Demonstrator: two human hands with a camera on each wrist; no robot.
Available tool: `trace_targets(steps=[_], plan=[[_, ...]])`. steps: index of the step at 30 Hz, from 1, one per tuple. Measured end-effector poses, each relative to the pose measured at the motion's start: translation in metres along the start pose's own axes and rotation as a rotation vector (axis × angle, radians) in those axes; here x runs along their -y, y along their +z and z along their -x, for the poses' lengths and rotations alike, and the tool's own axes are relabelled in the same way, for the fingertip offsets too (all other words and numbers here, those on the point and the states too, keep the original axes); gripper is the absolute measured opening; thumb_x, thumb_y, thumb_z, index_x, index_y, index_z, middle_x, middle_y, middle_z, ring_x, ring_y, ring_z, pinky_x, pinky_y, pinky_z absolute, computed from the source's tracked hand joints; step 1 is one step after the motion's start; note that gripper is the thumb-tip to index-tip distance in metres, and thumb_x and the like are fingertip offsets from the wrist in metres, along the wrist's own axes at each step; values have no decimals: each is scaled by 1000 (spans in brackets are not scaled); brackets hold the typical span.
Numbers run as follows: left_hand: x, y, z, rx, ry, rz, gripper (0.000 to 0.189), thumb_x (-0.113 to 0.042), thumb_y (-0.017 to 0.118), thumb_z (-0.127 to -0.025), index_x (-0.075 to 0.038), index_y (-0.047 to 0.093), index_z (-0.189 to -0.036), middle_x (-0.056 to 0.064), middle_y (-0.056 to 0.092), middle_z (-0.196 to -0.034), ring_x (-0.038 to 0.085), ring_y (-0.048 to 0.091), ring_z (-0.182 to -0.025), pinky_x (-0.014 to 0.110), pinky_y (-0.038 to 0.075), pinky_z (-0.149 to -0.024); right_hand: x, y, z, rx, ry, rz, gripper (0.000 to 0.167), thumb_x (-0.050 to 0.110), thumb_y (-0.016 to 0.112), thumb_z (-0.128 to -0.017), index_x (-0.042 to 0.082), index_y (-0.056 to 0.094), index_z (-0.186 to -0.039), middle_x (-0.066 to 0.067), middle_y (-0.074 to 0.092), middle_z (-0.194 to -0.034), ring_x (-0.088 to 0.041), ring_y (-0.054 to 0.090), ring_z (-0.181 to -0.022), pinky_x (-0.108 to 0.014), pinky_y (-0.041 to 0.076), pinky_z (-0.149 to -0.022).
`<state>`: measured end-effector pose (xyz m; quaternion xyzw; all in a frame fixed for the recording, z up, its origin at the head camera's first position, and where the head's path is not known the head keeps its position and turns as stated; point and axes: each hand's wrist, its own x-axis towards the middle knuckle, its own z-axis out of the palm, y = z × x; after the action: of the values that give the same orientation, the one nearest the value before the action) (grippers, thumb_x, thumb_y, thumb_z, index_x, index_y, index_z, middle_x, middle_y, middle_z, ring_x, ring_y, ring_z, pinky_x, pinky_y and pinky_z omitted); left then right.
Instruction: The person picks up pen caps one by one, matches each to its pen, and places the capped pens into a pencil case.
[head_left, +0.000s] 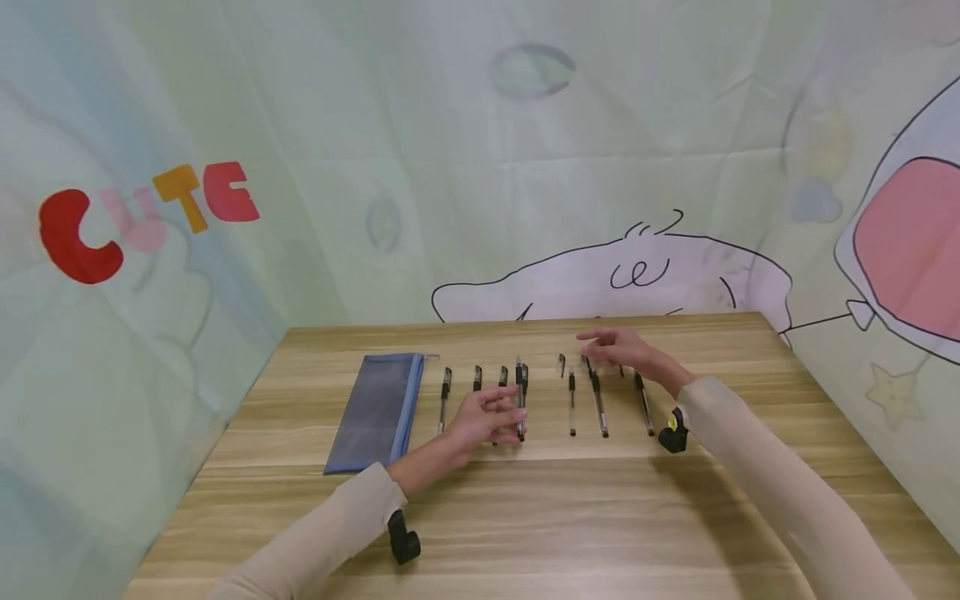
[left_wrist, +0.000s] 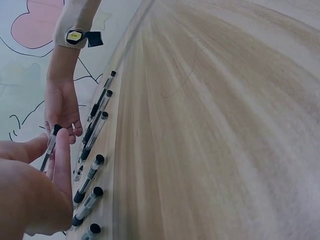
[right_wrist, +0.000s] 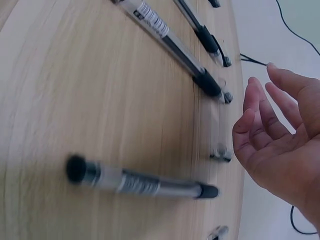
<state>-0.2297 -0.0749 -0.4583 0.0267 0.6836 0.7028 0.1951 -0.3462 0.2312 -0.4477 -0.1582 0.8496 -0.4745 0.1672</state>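
My left hand (head_left: pixel 483 417) pinches a black gel pen (head_left: pixel 521 400) between thumb and fingers, upright in the head view, its tip bare. Capped pens, such as one at the left (head_left: pixel 446 387), lie in a row by that hand. My right hand (head_left: pixel 618 348) is at the back of the table over loose pen caps, one of them (head_left: pixel 561 364) beside its fingertips. In the right wrist view the fingers (right_wrist: pixel 265 117) are loosely bent with nothing visible between them. Below it lie several uncapped pens, including a middle one (head_left: pixel 599 404) and a right one (head_left: pixel 644 404).
A blue mesh zip pouch (head_left: pixel 371 412) lies flat to the left of the pens. The wooden table (head_left: pixel 510 517) ends at the back against a printed cloth backdrop (head_left: pixel 337 208). Both wrists wear a small black camera (head_left: pixel 403 537).
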Motion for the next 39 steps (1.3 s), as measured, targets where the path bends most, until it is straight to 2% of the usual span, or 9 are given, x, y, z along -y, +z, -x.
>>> trace_targets(steps=[7, 15, 18, 22, 27, 29, 34, 36, 39], plan=[[3, 0, 0, 12, -7, -15, 55, -5, 71, -94, -2, 52, -145, 4, 70, -103, 11, 72, -78, 34, 66, -77, 9, 17, -14, -11, 0, 107, 48, 24, 61, -103, -2, 55, -143, -21, 68, -118, -24, 66, -99, -32, 57, -86], [4, 2, -2, 24, -11, -2, 57, -5, 72, -94, -2, 51, -146, 1, 70, -100, 10, 71, -78, 31, 66, -75, 15, 33, -28, -74, -108, 310, 43, 18, 68, -97, -11, 62, -128, -28, 71, -116, -35, 70, -101, -40, 62, -85], [4, 3, -3, 21, -11, 9, 57, -5, 72, -93, -2, 51, -146, 1, 70, -100, 10, 71, -78, 31, 66, -74, 17, 38, -31, -87, -116, 371, 42, 17, 71, -95, -12, 64, -125, -29, 72, -114, -39, 71, -103, -44, 63, -88], [6, 5, -5, 30, -9, 19, 58, -4, 72, -93, -2, 51, -146, 2, 71, -100, 10, 72, -78, 30, 66, -73, 16, 44, -35, -109, -97, 444, 37, 19, 74, -94, -9, 69, -118, -25, 74, -111, -32, 72, -98, -42, 63, -89], [8, 6, -6, 37, -10, 17, 56, -5, 72, -93, -1, 51, -146, 1, 70, -100, 10, 71, -79, 29, 66, -72, 15, 47, -37, -112, -83, 473, 29, 20, 73, -95, -6, 74, -108, -19, 76, -97, -19, 63, -77, -32, 56, -71], [8, 7, -6, 36, -10, 19, 56, -5, 72, -93, -1, 51, -145, 1, 70, -99, 9, 71, -79, 28, 66, -72, 15, 48, -37, -116, -74, 463, 30, 21, 73, -95, -6, 74, -109, -21, 76, -99, -22, 65, -80, -34, 58, -73], [8, 7, -7, 30, -12, 15, 54, -5, 72, -94, 0, 52, -144, 0, 70, -98, 9, 70, -78, 28, 66, -71, 13, 49, -38, -141, -86, 452, 37, 21, 73, -95, -7, 70, -119, -25, 74, -115, -36, 72, -105, -47, 61, -91], [7, 7, -7, 29, -13, 10, 54, -5, 72, -94, -1, 53, -144, 0, 70, -98, 9, 71, -78, 28, 66, -71, 13, 50, -38, -151, -102, 444, 37, 20, 73, -95, -7, 70, -120, -26, 74, -113, -37, 72, -105, -48, 62, -89], [7, 8, -7, 29, -12, 3, 53, -6, 72, -94, -1, 54, -143, 1, 71, -99, 9, 71, -78, 29, 66, -73, 13, 51, -38, -176, -109, 416, 35, 19, 73, -95, -6, 70, -120, -25, 75, -109, -36, 73, -99, -41, 63, -79]])
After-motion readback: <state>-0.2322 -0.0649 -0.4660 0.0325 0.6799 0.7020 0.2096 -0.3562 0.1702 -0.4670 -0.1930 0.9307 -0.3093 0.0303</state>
